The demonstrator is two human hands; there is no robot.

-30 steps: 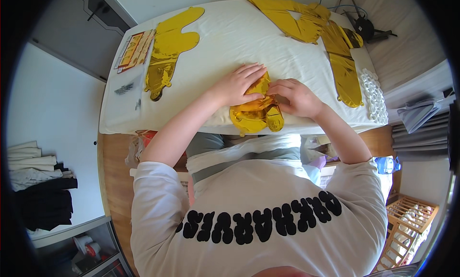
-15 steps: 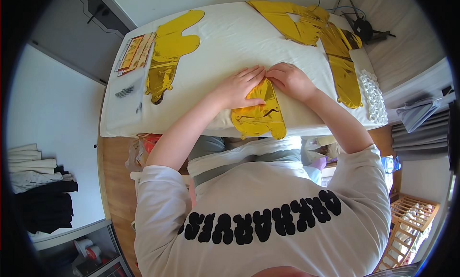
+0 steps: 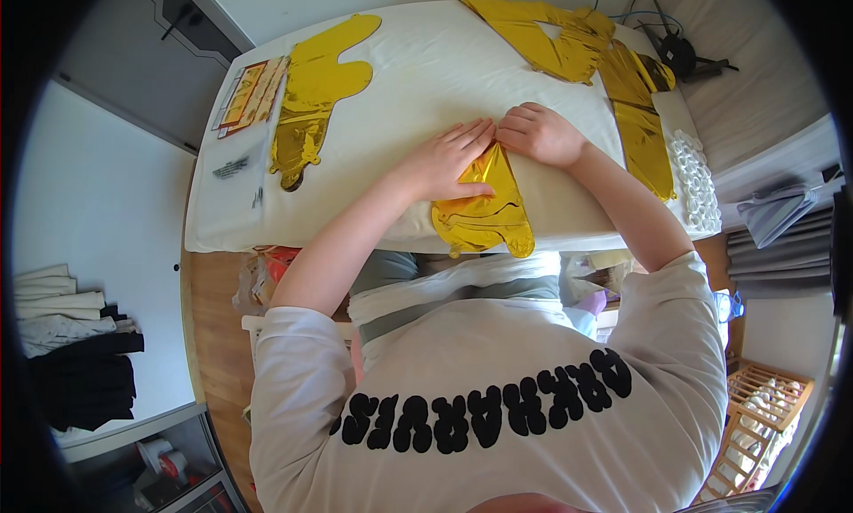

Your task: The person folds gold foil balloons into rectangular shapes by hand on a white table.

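Note:
A shiny gold foil balloon (image 3: 487, 222), flat and creased, lies at the near edge of the table in front of me. My left hand (image 3: 449, 160) rests flat across its far left part, fingers stretched out and thumb spread over the foil. Curled beside the left fingertips, my right hand (image 3: 540, 137) pinches the balloon's narrow far end. The exact pinch point is hidden under the fingers. Another flat gold foil balloon (image 3: 324, 82) lies on the left side of the table.
More gold foil (image 3: 635, 122) spreads along the right side of the white-covered table (image 3: 418, 60), by a strip of clear round pieces (image 3: 695, 180). Printed sheets (image 3: 253, 95) and a clear bag (image 3: 233, 180) sit far left. A black device (image 3: 677, 55) stands at the back right.
My right hand has closed more tightly and shifted slightly right and up at the balloon's far end. The left hand stays almost where it was, flat on the foil.

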